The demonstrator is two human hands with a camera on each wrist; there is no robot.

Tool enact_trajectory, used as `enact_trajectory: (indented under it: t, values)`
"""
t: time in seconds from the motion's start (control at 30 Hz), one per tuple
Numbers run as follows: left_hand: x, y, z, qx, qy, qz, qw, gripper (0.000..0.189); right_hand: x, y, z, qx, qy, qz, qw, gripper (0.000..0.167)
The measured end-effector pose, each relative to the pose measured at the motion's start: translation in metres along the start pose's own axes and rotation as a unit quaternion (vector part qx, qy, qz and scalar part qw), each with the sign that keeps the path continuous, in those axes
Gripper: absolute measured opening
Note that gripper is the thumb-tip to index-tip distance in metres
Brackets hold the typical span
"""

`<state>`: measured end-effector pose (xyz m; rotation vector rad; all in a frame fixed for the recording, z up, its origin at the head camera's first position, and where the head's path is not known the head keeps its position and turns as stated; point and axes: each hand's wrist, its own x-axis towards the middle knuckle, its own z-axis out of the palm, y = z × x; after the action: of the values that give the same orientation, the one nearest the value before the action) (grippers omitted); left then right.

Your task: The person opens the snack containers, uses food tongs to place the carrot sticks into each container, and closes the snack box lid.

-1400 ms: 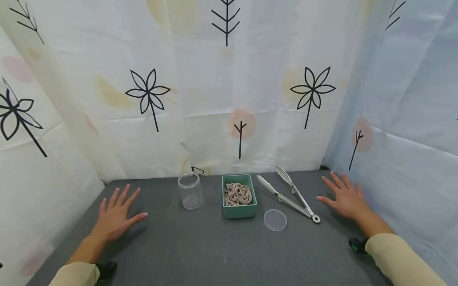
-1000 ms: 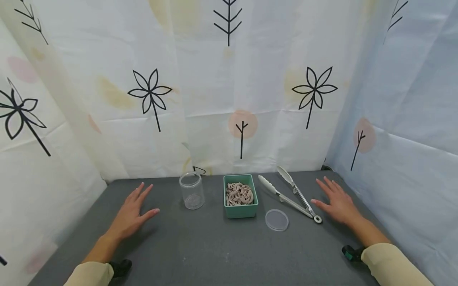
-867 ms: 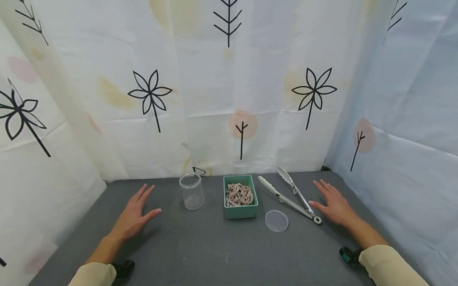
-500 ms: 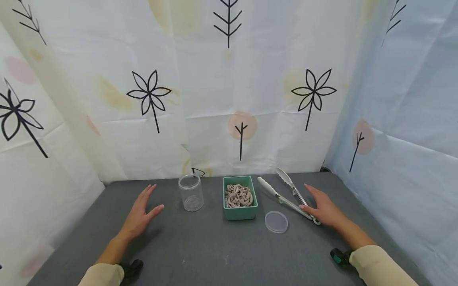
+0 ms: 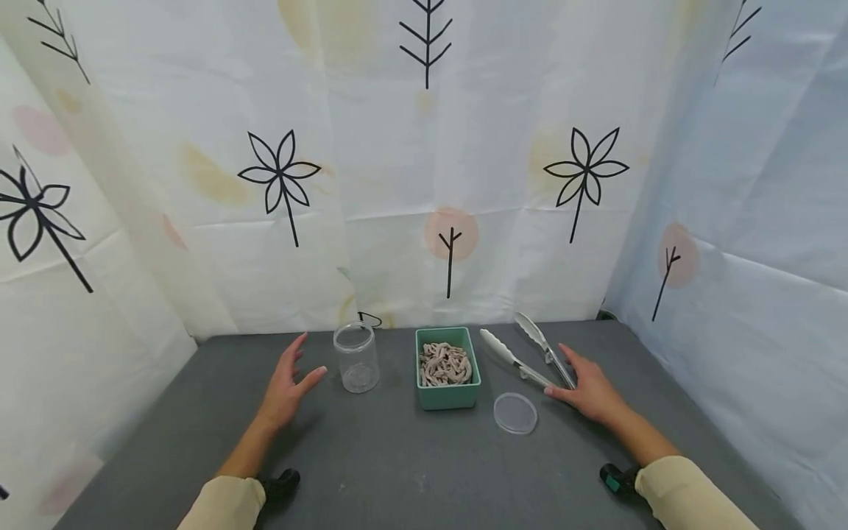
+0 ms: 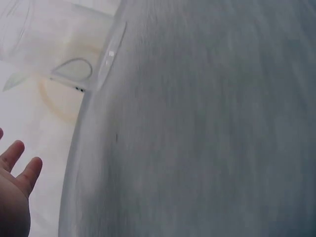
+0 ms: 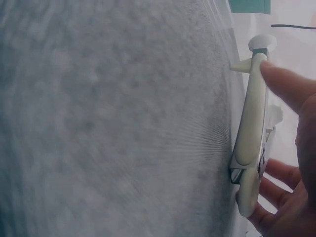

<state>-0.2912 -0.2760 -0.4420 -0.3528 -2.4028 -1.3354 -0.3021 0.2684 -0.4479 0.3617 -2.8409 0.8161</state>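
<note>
My left hand (image 5: 283, 394) hovers just left of a clear, open-topped jar (image 5: 358, 364), thumb and fingers spread apart. In the left wrist view the fingers (image 6: 30, 173) show at the lower left, with the jar (image 6: 59, 39) above. Over the hinged end of metal tongs (image 5: 509, 353) with pale tips and grips, my right hand (image 5: 592, 394) straddles the two arms. The right wrist view has the thumb right at one pale handle of the tongs (image 7: 252, 113) and the other fingers curving loosely behind. The tongs lie spread on the table, their ring end hidden by the hand.
Between the jar and the tongs stands a green rectangular box (image 5: 448, 397) filled with tangled beige, rope-like strands (image 5: 445, 364). A clear round lid (image 5: 515, 413) lies flat before the tongs. The dark grey table (image 5: 411, 471) meets patterned white curtains (image 5: 384, 169) at the back and sides.
My left hand has moved right, close to the jar, its fingers drawing in. My right hand has come left from the table's right side to over the tongs. The objects stay in place.
</note>
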Motion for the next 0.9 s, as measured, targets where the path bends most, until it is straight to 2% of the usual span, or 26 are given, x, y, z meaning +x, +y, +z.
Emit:
enact_trajectory:
  t: [0.13,0.3,0.57,0.73,0.9]
  values:
    - [0.006,0.007,0.011,-0.005,0.004,-0.017,0.9998,0.075,0.0,-0.001,0.002,-0.008,0.0,0.01,0.9999,0.097]
    - [0.015,0.01,0.024,0.006,0.004,-0.04,0.9992,0.081,0.002,-0.002,0.001,-0.024,-0.023,0.028,0.9991,0.099]
    - [0.029,0.018,0.04,-0.029,-0.001,-0.048,0.9984,0.087,0.003,0.0,0.001,-0.052,-0.06,0.051,0.9955,0.097]
    - [0.034,0.023,0.048,-0.048,0.002,-0.069,0.9965,0.094,0.004,-0.002,-0.002,-0.062,-0.067,0.058,0.9942,0.091]
    - [0.036,0.023,0.053,-0.057,0.006,-0.069,0.996,0.098,0.008,-0.005,-0.009,-0.065,-0.082,0.071,0.9919,0.081]
